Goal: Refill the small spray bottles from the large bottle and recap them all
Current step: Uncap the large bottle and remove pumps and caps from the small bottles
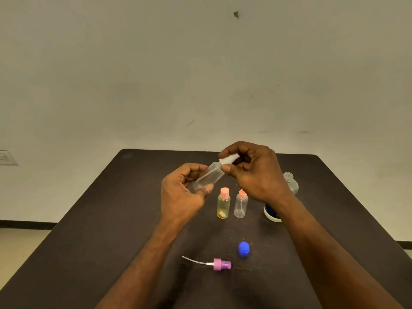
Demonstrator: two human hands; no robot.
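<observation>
My left hand grips the body of a clear small spray bottle, held tilted above the table. My right hand pinches its white spray top at the bottle's neck. Below stand a yellow small bottle and a clear small bottle, both with pink caps on. The large clear bottle with a blue and white label stands behind my right wrist, uncapped and partly hidden. A blue cap and a pink spray head with its dip tube lie on the table nearer me.
Everything sits on a dark brown table against a plain wall. A wall socket shows at the far left. The floor is visible on both sides of the table.
</observation>
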